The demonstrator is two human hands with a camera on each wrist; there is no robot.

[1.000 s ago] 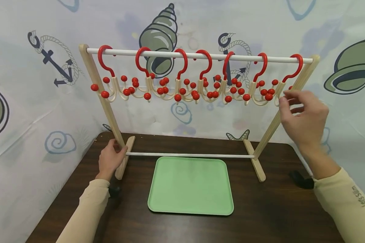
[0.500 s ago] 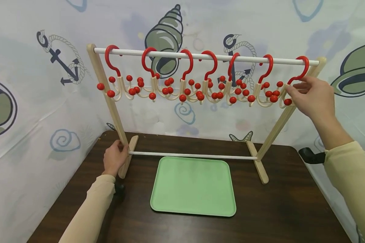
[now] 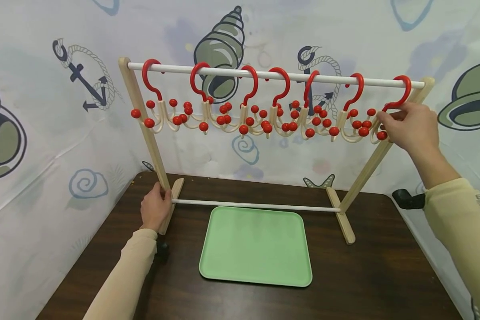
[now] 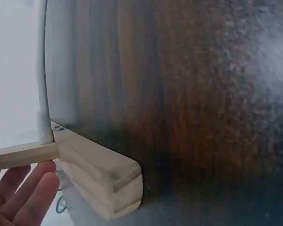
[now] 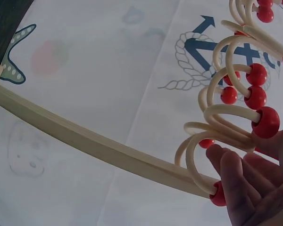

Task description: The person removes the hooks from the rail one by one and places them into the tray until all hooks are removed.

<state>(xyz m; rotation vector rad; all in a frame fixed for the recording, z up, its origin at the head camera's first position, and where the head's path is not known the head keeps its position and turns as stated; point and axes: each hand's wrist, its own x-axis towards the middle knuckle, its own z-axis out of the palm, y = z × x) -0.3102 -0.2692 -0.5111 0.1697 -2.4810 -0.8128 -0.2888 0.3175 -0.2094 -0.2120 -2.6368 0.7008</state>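
Note:
At the right end of a wooden rack's white top rod, my right hand pinches the stem of the last hanger. That hanger has a red hook looped over the rod and cream curved prongs tipped with red balls. Some of its prongs are hidden behind my fingers. Low on the other side, my left hand holds the rack's left post just above its foot. In the left wrist view, fingers lie along the post's underside.
Several similar hangers hang along the rod to the left. A light green tray lies on the dark wooden table in front of the white lower bar. A patterned sheet forms the backdrop behind.
My right hand has moved up from beside the last hanger's prongs and taken hold of its stem. My left hand keeps its place on the post. The head view has shifted slightly.

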